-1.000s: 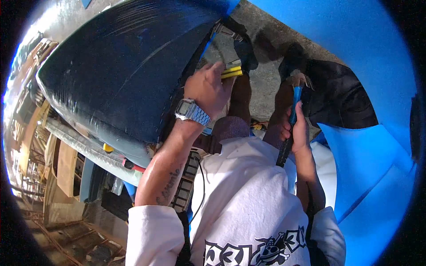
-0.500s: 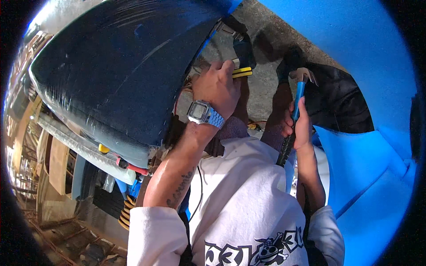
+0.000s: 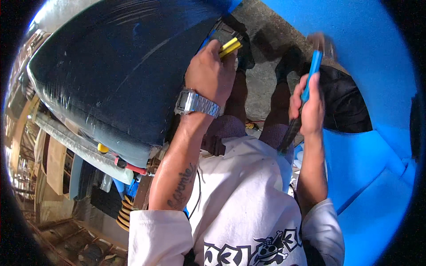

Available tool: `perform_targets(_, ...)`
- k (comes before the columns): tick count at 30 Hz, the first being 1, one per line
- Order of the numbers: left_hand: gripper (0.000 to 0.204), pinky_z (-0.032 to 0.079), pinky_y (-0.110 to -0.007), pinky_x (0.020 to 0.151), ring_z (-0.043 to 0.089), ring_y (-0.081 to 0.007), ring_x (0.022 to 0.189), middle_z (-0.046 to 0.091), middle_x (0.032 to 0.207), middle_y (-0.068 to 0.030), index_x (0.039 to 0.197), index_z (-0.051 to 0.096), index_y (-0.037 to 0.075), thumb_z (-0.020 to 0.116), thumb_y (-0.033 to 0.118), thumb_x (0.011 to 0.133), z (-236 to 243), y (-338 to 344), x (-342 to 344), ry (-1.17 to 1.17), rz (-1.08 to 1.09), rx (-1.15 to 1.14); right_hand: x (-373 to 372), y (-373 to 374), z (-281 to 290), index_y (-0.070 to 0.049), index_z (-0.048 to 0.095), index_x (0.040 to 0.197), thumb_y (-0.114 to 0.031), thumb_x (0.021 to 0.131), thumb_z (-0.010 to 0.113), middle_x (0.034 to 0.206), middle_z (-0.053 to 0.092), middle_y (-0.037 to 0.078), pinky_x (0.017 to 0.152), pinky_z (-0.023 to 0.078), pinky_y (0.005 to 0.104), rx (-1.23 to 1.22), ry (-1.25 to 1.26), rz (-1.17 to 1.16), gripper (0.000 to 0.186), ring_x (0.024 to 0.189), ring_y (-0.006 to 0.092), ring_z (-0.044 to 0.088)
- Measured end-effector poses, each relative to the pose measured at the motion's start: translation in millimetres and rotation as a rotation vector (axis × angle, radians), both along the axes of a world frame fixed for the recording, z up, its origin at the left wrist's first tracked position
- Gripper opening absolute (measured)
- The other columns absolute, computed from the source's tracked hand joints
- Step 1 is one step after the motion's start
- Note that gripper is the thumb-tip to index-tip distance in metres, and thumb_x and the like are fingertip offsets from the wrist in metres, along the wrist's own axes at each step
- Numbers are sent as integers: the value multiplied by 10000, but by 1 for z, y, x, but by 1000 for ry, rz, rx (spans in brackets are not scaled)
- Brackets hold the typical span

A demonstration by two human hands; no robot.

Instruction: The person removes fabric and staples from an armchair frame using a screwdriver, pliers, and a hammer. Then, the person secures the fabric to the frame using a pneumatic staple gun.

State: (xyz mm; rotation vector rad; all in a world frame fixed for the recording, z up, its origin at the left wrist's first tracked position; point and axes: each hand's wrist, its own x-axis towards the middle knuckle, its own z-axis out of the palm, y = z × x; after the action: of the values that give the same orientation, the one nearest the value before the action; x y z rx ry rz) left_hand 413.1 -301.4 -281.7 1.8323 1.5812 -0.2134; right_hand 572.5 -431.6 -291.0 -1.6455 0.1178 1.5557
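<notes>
My left hand (image 3: pixel 210 76) is wrapped round a yellow-handled tool (image 3: pixel 229 46) at the edge of a dark padded cover (image 3: pixel 106 75). Only the tool's yellow end shows past my fingers, so I cannot tell its exact kind. On the right, my right hand (image 3: pixel 309 106) grips a claw hammer (image 3: pixel 314 66) with a blue and black handle. The hammer's head is raised and smeared by motion, in front of the blue sheet. A metal watch (image 3: pixel 188 102) is on my left wrist.
Blue foam-like sheets (image 3: pixel 355 177) lie along the right, beside black cloth (image 3: pixel 344 99). My legs stand over a concrete floor (image 3: pixel 262 84). A red-handled tool (image 3: pixel 135 169) and a yellow coil (image 3: pixel 125 213) are at lower left, near wooden boards (image 3: pixel 56 164).
My right hand has swung the hammer up and a little rightward. My left hand has moved up and left, and the yellow-handled tool has tilted upward.
</notes>
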Motion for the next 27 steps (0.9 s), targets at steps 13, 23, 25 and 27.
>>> perform_targets(13, 191, 453, -416, 635, 557, -363, 780, 565, 840, -169, 858, 527, 23, 615, 158, 755, 15, -11, 4, 86, -109, -29, 6, 27, 8, -32, 536, 827, -479, 903, 372, 592, 508, 100, 526, 408, 361, -45, 44, 409, 483, 575, 212, 513)
perform_targets(23, 193, 394, -462, 679, 551, -324, 807, 557, 857, -108, 895, 528, 94, 592, 141, 720, 7, -37, 9, 168, -343, -12, -12, -34, 4, -51, 520, 855, -461, 927, 291, 648, 535, 95, 659, 460, 404, -78, 270, 190, 476, 659, 248, 567)
perform_targets(25, 213, 385, -451, 719, 561, -296, 825, 569, 882, -91, 944, 552, 115, 572, 168, 738, 0, -40, 19, 243, -420, -55, -72, -64, -10, -71, 524, 844, -430, 937, 294, 578, 514, 64, 651, 456, 378, -99, -144, 169, 437, 560, 205, 553)
perform_targets(27, 216, 379, -436, 749, 565, -273, 838, 577, 908, -77, 959, 569, 127, 552, 183, 750, -4, -57, 4, 414, -624, -63, -87, -95, -13, -74, 517, 833, -429, 936, 308, 574, 506, 61, 613, 447, 368, -112, -22, 301, 425, 544, 197, 543)
